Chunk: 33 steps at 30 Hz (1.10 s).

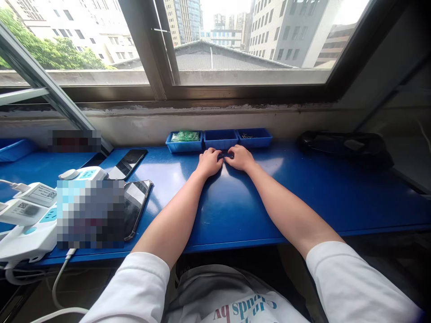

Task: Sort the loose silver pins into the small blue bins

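Both arms reach forward over the blue tabletop [235,202]. My left hand [210,162] is closed, its thumb and fingers curled toward the middle. Facing it, my right hand [240,158] is also closed in a pinch. Between the fingertips shows a small dark piece [225,155] with thin bright bits, too small and too covered to name. Just behind the hands stand three joined blue bins. Green and clear plastic packets lie in the left bin [185,146]. The middle bin [220,144] is directly beyond my fingers. Small thin metal-coloured pieces lie in the right bin [254,142].
To the left lie two phones, a farther phone [128,163] and a nearer phone [139,204]. A white power strip [25,240] with plugged-in chargers and cables sits beside them. A black case or bag [343,146] rests at the back right. A window frame [249,93] rises behind.
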Tool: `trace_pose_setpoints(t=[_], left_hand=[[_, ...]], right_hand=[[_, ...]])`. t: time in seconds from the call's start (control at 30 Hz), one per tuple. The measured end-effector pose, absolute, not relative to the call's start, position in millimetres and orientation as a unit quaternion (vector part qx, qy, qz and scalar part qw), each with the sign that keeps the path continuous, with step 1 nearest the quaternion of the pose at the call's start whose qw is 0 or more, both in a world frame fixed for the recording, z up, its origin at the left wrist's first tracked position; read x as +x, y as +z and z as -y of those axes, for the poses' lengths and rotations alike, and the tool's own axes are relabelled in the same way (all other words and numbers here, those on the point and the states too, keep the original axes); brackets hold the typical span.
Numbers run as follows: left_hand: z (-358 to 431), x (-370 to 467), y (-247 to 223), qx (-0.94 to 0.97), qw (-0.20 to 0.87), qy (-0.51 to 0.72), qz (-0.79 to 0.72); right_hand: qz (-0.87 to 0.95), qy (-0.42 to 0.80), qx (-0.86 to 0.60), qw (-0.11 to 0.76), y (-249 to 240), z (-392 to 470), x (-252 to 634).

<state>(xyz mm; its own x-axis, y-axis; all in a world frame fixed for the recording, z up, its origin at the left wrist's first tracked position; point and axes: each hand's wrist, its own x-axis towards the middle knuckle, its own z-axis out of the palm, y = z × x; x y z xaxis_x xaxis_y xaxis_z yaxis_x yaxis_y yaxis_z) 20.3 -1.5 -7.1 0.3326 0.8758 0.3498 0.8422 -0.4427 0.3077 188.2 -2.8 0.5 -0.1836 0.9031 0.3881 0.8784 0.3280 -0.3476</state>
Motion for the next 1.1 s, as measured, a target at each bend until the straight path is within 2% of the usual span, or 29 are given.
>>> trace_pose_setpoints(t=[0.17,0.3,0.53,0.87,1.1], left_hand=[[1,21,-8,0.837,0.031,0.207,-0.506],[2,21,-7,0.841,0.032,0.193,-0.504],[5,21,-5,0.837,0.01,0.19,-0.514],[4,21,-6,0.809,0.005,0.24,-0.537],[2,21,-6,0.827,0.026,0.218,-0.517]], right_hand=[[0.756,0.041,-0.621,0.203,7,6,188],[0.774,0.032,-0.603,0.189,7,6,187],[0.815,0.031,-0.539,0.211,0,2,187],[0.822,0.029,-0.524,0.22,-6,-5,186],[0.82,-0.011,-0.486,0.302,-5,-2,185]])
